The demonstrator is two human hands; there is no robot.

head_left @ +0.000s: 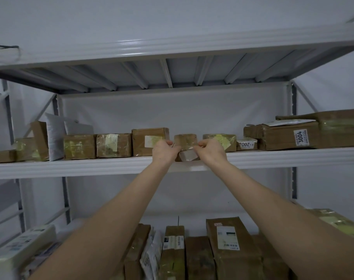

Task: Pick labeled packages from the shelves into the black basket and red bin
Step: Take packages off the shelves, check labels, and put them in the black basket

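A small taped cardboard box [185, 140] is held at the front edge of the upper shelf [91, 168], seemingly tipped forward so that its white label is shown, probably to be checked and drawn clear of the row. It is grasped at both ends, with the left hand [165, 152] and right hand [212, 152] curled round it. Labelled boxes are ranged just beside it.

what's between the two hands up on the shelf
In the head view, a small tape-wrapped brown cardboard package sits between the left hand and right hand, both pinching its sides.
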